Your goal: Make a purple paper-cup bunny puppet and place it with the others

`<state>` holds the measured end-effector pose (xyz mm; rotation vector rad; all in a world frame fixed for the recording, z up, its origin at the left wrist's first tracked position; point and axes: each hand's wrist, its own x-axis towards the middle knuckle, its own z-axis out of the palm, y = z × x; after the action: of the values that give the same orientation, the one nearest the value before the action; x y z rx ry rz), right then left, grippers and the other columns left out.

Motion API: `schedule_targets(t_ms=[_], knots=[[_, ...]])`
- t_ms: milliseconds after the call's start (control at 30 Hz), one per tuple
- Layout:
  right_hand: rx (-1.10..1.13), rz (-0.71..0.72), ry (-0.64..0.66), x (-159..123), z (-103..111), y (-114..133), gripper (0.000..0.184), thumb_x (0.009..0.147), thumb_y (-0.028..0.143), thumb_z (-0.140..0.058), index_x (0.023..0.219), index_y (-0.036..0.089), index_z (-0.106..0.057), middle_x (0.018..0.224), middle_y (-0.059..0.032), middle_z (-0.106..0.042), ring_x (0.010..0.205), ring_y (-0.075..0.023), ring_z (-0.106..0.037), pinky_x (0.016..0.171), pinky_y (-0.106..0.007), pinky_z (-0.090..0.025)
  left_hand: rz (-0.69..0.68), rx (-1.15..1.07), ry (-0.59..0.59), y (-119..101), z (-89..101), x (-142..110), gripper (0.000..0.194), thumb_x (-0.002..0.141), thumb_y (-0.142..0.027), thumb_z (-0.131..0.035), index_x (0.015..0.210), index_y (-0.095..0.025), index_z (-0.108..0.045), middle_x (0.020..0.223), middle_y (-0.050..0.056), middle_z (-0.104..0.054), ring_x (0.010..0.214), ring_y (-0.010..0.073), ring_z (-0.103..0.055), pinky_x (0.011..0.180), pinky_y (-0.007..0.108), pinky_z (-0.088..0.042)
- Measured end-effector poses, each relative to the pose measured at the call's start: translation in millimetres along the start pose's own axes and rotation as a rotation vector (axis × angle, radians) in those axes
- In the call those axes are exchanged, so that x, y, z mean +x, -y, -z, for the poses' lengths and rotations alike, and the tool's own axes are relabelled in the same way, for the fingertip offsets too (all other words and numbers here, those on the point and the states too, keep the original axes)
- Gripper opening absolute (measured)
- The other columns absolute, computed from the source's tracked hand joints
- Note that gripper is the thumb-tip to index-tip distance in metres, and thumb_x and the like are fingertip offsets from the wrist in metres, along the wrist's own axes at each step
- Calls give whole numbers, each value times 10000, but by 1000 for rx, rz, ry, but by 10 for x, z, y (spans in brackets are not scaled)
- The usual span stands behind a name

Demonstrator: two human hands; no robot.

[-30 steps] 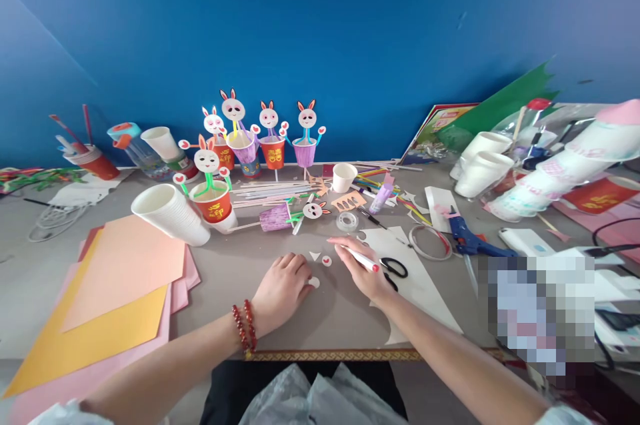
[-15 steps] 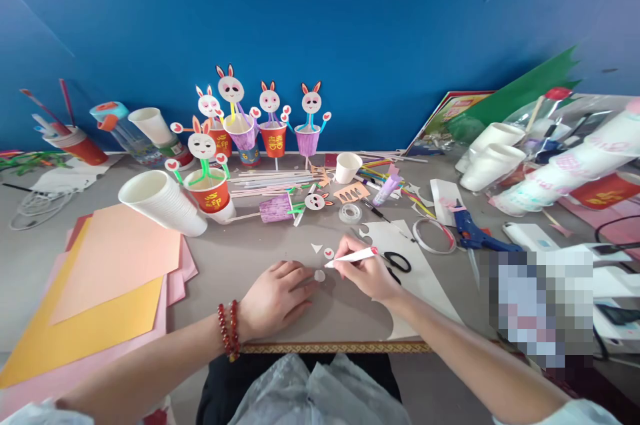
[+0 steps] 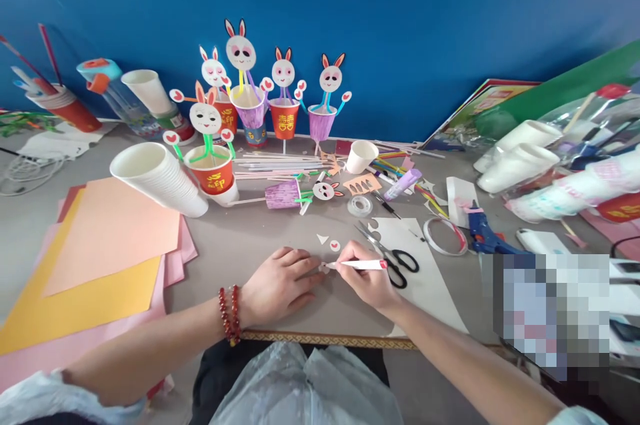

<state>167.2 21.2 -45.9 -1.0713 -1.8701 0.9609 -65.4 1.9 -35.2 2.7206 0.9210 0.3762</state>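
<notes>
Just below the frame's centre, a small white paper disc lies beneath the tip of a white marker, clasped by the fingers of the right hand. Leftward, the left hand rests flat on the tabletop, fingers outstretched.

The right hand holds a marker over a disc.

We see a white marker with a red end, a white disc bearing a red heart, and black-handled scissors. Our bracelet is dark red; our tabletop is grey, its edging gold-patterned. A red cup carries gold characters, a streaked cup is purple, the wall blue.
</notes>
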Motion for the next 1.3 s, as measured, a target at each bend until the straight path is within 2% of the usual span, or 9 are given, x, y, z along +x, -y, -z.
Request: schedule_targets(t_ms=[300, 733, 1300], knots=[[-17, 16, 15, 39, -5, 58, 189, 875, 197, -553, 698, 233, -499, 586, 52, -528, 500, -122, -458, 584, -279, -423, 9, -1, 35, -2, 2, 3, 359, 994, -349, -479, 1321, -246, -583, 1368, 61, -610, 1223, 249, -530, 1010, 417, -409], [-40, -1, 65, 33, 7, 46, 184, 882, 209, -561, 714, 236, -490, 585, 43, -535, 506, -126, -466, 539, -261, -389, -9, 24, -5, -4, -20, 9, 342, 969, -333, -531, 1286, -228, -603, 1302, 69, -645, 1197, 242, -555, 980, 407, -436], [-45, 18, 70, 28, -4, 25, 189, 867, 165, -564, 710, 222, -476, 585, 53, -518, 504, -106, -444, 535, -241, -365, -39, 33, -27, 8, -26, -2, 351, 972, -374, -521, 1277, -216, -596, 1323, 57, -644, 1190, 242, -562, 958, 410, -423]])
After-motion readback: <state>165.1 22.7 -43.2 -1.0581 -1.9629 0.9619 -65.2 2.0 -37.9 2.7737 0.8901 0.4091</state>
